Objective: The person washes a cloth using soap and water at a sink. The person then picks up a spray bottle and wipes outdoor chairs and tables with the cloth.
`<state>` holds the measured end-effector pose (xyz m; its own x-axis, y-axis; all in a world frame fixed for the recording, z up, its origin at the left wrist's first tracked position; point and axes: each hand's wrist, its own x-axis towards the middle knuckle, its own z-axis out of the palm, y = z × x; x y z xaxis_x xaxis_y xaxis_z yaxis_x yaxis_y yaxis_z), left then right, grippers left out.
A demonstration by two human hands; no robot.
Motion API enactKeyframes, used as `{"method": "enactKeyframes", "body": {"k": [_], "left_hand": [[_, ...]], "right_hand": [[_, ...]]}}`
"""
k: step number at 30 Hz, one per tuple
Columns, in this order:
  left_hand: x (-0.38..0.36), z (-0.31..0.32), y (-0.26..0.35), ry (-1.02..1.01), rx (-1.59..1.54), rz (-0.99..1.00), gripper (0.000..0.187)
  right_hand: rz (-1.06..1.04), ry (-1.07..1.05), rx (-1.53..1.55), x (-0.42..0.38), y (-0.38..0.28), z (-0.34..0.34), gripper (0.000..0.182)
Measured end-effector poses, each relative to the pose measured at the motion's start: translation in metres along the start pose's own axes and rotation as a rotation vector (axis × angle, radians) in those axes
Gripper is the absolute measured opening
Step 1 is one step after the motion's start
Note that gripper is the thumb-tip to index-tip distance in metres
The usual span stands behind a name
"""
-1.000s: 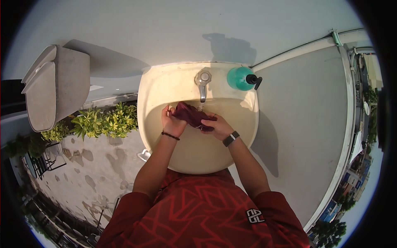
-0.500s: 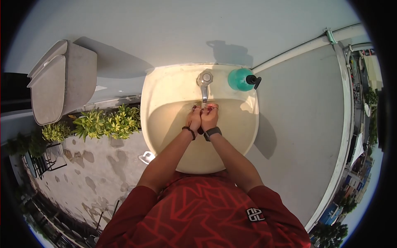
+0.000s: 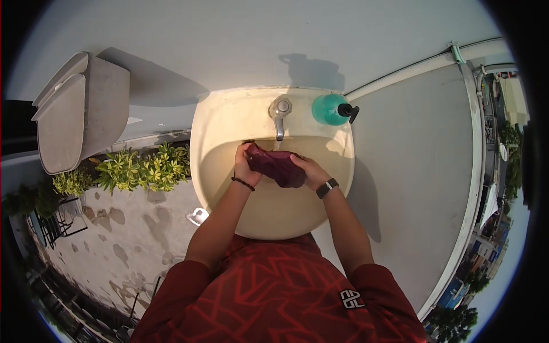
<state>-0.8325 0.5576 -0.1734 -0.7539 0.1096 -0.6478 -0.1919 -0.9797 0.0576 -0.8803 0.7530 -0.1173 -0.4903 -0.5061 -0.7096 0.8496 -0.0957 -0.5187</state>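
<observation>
A dark purple cloth (image 3: 278,166) is stretched between my hands over the sink basin (image 3: 274,220). My left hand (image 3: 245,164) grips its left end, thumb on top. At the other end, my right hand (image 3: 311,173) is closed on the cloth with the thumb along its upper edge. Just beyond it, the metal faucet (image 3: 279,123) points down, and a thin stream of water (image 3: 277,146) seems to run from it onto the cloth. The fingers beneath the cloth are hidden.
On the sink's back right corner stands a teal pump bottle (image 3: 330,110) with a black nozzle. A grey lidded bin (image 3: 86,114) is at the left, above leafy plants (image 3: 146,168). A grey wall surface (image 3: 417,171) lies to the right.
My hands have moved apart, left and right, from close together under the faucet. The cloth, bunched between them before, is now spread out.
</observation>
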Motion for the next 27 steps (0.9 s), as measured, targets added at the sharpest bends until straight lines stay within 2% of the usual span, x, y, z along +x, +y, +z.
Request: {"method": "enactKeyframes", "body": {"k": [1,3,5,7,8,10,12,13,15,16,20,21,25,26,27], "left_hand": [[0.0,0.0,-0.008,0.004,-0.001,-0.002,0.03],[0.011,0.008,-0.038,0.16,0.3,0.072,0.029],[0.02,0.013,-0.054,0.314,0.6,0.155,0.028],[0.022,0.016,-0.046,0.354,0.656,0.147,0.028],[0.024,0.019,-0.042,0.397,0.698,0.141,0.028],[0.02,0.023,-0.036,0.492,0.788,0.125,0.028],[0.016,0.03,-0.032,0.421,0.803,0.094,0.029],[0.016,0.038,-0.03,0.343,0.81,0.066,0.029],[0.017,0.051,-0.034,0.189,0.807,0.002,0.031],[0.017,0.055,-0.039,0.114,0.799,-0.033,0.032],[0.011,0.063,-0.058,-0.187,0.767,-0.179,0.036],[0.015,0.06,-0.051,-0.189,0.769,-0.168,0.036],[0.032,0.001,-0.016,-0.277,1.452,0.318,0.04],[0.025,-0.001,-0.019,-0.282,1.455,0.307,0.04],[0.015,-0.003,-0.023,-0.263,1.255,0.177,0.04]], "right_hand": [[-0.031,0.033,-0.021,0.014,0.004,-0.014,0.045],[-0.076,0.063,-0.034,0.044,0.023,-0.023,0.043],[-0.439,0.695,-0.306,0.078,0.049,0.012,0.037],[-0.434,0.751,-0.931,0.053,0.065,0.07,0.033],[-0.432,0.751,-0.937,0.059,0.067,0.059,0.033],[-0.701,0.612,-0.721,0.074,0.069,0.027,0.031],[-0.544,0.701,-0.962,0.076,0.048,-0.002,0.032],[-0.553,0.699,-0.963,0.066,0.04,-0.002,0.032],[-0.939,0.946,-1.375,0.03,0.026,0.009,0.03],[-0.938,0.941,-1.388,0.027,0.028,0.006,0.03],[-0.33,0.396,-0.091,0.014,0.044,-0.009,0.027],[-0.336,0.387,-0.095,0.015,0.04,-0.01,0.027],[-0.213,0.077,0.249,0.002,0.038,-0.035,0.029],[-0.214,0.085,0.257,-0.003,0.038,-0.03,0.029],[-0.231,0.083,0.189,-0.004,0.037,-0.024,0.029]]}}
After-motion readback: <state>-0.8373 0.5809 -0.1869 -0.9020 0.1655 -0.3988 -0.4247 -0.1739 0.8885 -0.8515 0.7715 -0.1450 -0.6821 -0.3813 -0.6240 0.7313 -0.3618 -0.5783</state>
